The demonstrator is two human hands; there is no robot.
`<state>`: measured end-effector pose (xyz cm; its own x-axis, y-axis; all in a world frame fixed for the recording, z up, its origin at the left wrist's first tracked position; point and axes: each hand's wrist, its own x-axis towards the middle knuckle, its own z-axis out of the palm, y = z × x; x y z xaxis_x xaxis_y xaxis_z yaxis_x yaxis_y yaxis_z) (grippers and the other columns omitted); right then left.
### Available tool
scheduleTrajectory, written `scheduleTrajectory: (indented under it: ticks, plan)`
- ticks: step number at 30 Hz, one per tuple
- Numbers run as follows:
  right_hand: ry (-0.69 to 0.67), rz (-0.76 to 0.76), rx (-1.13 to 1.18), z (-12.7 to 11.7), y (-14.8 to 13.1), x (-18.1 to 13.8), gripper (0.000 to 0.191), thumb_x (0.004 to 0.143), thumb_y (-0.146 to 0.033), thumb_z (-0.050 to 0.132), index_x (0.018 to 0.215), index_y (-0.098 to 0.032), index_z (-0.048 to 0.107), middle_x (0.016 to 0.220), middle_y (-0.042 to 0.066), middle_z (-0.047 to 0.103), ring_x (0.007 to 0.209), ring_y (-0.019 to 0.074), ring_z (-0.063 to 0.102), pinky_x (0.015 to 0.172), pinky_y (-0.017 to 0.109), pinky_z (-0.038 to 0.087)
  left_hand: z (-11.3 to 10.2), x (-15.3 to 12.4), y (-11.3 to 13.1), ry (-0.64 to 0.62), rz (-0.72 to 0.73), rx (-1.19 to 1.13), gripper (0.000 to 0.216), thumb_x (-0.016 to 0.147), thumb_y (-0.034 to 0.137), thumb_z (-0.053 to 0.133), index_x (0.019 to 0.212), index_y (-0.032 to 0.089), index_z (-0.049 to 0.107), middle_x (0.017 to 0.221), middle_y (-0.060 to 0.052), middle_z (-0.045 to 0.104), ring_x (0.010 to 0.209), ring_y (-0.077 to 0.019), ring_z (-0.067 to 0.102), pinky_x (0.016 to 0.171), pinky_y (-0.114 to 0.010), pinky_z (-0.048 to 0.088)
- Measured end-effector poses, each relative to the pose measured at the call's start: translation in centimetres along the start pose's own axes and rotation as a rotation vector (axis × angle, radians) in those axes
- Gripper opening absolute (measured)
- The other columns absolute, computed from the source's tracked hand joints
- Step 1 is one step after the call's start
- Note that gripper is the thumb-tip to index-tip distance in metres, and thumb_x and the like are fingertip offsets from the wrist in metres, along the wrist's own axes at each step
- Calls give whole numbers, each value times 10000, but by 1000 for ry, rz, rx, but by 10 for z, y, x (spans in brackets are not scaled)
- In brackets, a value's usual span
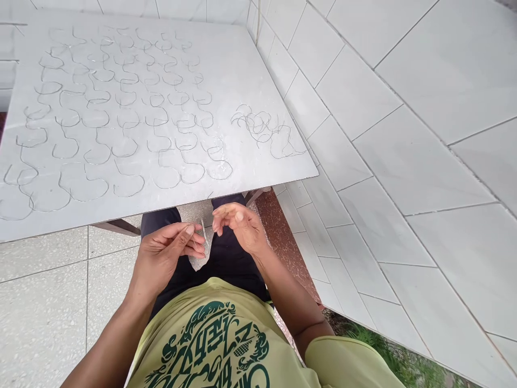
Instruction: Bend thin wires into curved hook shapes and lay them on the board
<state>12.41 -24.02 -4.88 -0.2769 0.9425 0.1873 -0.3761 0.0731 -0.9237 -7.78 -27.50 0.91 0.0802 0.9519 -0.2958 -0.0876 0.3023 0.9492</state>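
Observation:
My left hand (167, 249) is held over my lap with its fingers pinched on a small clear plastic packet (201, 258), and thin straight wires (203, 233) stick up from that pinch. My right hand (238, 223) hovers just to the right of the wires, fingers curled and slightly apart, fingertips close to the wire tops; nothing shows in its grip. Both hands sit below the front edge of a white board (250, 70). On the board lie several bent wire hooks in rows (121, 116), with a tangled heap of bent wires (266, 129) at its right side.
The board rests on a dark frame (117, 226) above a speckled floor (44, 302). A white tiled wall (404, 134) runs along the right. A reddish-brown ledge (283, 237) lies beside my right arm, with grass (388, 350) at the bottom right.

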Motion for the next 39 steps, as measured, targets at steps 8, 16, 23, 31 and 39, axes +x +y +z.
scheduleTrajectory:
  ticks: [8,16,23,31,39]
  plan:
    - [180,39,-422,28,-14,-23,308,1012,-467,629,1125,-193,715,943,66,741,808,166,697,719,296,552,7,-6,-16,268,287,392,230,928,283,711,1116,212,821,845,-22,799,682,-184,739,721,-295,623]
    - [196,42,-510,30,-5,-20,228,1044,-367,565,1065,-192,710,779,16,692,663,132,637,654,263,531,9,-7,-22,262,193,441,316,978,386,645,1209,215,779,861,-32,791,687,-192,748,714,-319,638]
    - [65,127,-502,20,-10,-14,221,1041,-341,551,1010,-185,705,731,-16,644,610,104,574,614,235,472,7,-9,-22,238,56,247,298,958,397,677,1147,188,777,841,-39,787,672,-195,745,680,-327,648]
    - [-80,191,-530,6,-19,-2,177,1015,-271,554,986,-181,704,727,-21,656,638,109,571,626,237,432,3,-14,-28,102,9,94,342,935,467,719,1108,179,784,978,-81,793,720,-187,720,656,-329,634]
    - [-85,199,-536,12,-19,-3,196,1015,-275,542,976,-181,709,730,-18,656,629,111,560,602,236,409,4,-13,-38,90,29,28,316,933,442,733,1111,185,779,877,-51,748,754,-166,652,684,-275,540]
